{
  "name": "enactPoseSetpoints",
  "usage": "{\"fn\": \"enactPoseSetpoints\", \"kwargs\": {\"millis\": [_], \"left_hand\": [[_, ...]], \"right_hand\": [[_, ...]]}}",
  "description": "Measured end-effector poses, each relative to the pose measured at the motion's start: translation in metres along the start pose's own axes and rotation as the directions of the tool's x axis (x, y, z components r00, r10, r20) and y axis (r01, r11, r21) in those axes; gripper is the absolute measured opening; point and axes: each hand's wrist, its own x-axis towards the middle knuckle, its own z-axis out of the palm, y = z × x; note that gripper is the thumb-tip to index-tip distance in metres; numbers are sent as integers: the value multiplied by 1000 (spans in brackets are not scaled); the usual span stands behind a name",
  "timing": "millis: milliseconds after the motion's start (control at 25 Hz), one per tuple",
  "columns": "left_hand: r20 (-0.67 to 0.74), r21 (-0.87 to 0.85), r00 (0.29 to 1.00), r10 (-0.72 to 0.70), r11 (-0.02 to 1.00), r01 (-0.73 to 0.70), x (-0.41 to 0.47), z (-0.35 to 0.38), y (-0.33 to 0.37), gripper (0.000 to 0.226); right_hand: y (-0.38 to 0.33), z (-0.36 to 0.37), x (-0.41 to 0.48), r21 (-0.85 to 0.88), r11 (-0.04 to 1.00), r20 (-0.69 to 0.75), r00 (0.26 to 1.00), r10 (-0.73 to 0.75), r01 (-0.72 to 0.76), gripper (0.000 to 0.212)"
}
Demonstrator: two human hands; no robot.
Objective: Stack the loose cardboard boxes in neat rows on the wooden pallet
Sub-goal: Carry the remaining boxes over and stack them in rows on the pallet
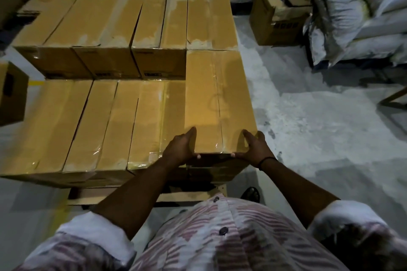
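Two bare hands grip the near end of a long cardboard box [217, 103] that sits on the upper layer at the right-hand edge of the stack. The left hand [181, 149] clamps the box's left near corner and the right hand [253, 147] clamps its right near corner. On both hands the thumbs lie flat on the taped lid while the fingers [199, 156] curl down over the near face, pinching the box end between them; only fingertips show below the edge.

Beyond the fingers, the box's far end touches a back row of boxes [123, 20] at the same height. To the left of the fingers, a lower front row of boxes [92, 125] runs side by side, and the left hand rests partly over the nearest one. Below the fingers, a strip of the wooden pallet [185, 197] shows under the stack.

The risks lie to the right of the fingers. The box's right side appears to sit at or slightly past the edge of the layer beneath, above the bare concrete floor [308, 138]. A push angled rightward could probably slide it off, or leave it overhanging and crooked. The shiny tape looks slippery, so the thumbs may skid. Letting go before the box is flush with its neighbours could leave the row uneven. The left fingers could be nipped between boxes.
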Motion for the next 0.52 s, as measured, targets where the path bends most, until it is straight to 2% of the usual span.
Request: {"fn": "enactPoseSetpoints", "kwargs": {"millis": [520], "left_hand": [[-89, -2, 996, -9, 1000, 9, 3, 1, 0, 105]], "right_hand": [[4, -2, 13, 39, 999, -9, 1000, -11, 11, 107]]}}
